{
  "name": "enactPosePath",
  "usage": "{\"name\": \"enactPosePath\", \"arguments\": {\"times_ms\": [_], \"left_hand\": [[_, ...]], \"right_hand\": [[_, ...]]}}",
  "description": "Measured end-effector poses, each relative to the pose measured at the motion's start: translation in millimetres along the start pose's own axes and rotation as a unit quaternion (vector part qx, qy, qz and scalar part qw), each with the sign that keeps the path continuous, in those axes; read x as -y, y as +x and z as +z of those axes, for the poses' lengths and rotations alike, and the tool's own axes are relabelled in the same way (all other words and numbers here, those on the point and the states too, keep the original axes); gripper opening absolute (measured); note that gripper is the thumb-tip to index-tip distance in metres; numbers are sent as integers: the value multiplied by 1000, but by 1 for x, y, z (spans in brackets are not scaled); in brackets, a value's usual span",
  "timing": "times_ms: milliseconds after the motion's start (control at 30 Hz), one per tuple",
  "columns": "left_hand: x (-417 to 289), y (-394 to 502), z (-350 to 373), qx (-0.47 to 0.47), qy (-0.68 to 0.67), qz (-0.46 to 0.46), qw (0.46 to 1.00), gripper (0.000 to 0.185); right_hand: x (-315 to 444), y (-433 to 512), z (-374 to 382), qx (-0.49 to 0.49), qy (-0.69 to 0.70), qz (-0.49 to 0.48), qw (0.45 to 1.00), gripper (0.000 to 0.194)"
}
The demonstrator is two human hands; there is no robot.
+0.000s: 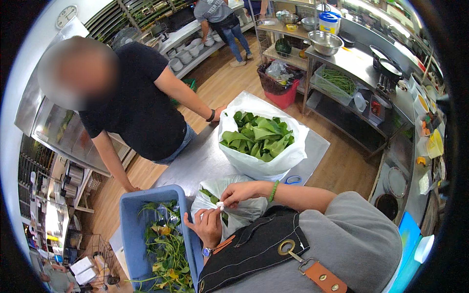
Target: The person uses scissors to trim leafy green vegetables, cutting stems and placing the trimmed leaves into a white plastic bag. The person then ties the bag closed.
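A white plastic bag [247,207] with green leaves showing inside sits on the metal table right in front of me. My right hand [236,194], below a green bead bracelet, pinches the bag's gathered white neck with thumb and fingers. My left hand [207,225], with a watch at the wrist, meets it there from the other side, fingertips on the same twisted plastic. Whether the neck is knotted cannot be made out. Just beyond stands a larger open white bag [263,166] full of loose green leaves [262,135].
Left of my hands, a blue plastic tub [126,227] holds leafy stems [168,249]. Blue-handled scissors [293,180] lie by the large bag on the table [205,164]. A person [143,99] leans on the table opposite; another person [220,22] bends at dish shelves farther back.
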State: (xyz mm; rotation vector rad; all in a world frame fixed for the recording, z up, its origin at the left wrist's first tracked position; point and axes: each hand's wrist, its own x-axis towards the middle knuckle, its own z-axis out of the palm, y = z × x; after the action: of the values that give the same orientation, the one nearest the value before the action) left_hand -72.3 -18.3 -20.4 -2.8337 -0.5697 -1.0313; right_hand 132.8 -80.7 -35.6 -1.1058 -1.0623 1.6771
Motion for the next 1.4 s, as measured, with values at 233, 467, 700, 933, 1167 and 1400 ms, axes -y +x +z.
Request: {"name": "enactPosePath", "arguments": {"times_ms": [233,467,700,933,1167,1400], "left_hand": [[-8,0,4,-22,-19,-39,999,9],[2,7,-7,95,19,7,995,8],[28,-13,-50,236,-21,-8,971,22],[19,142,-2,6,-131,136,982,18],[-19,285,189,262,-66,239,933,12],[79,297,310,309,57,138,939,35]], "right_hand": [[-16,13,-4,-6,159,76,984,21],[-8,3,-12,-71,-157,-6,985,21],[11,-18,1,-177,-390,-152,891,20],[79,-249,-43,-604,-404,-185,662,33],[29,-228,-64,-486,-241,-47,839,69],[48,-199,-104,-483,-441,-138,744,14]]}}
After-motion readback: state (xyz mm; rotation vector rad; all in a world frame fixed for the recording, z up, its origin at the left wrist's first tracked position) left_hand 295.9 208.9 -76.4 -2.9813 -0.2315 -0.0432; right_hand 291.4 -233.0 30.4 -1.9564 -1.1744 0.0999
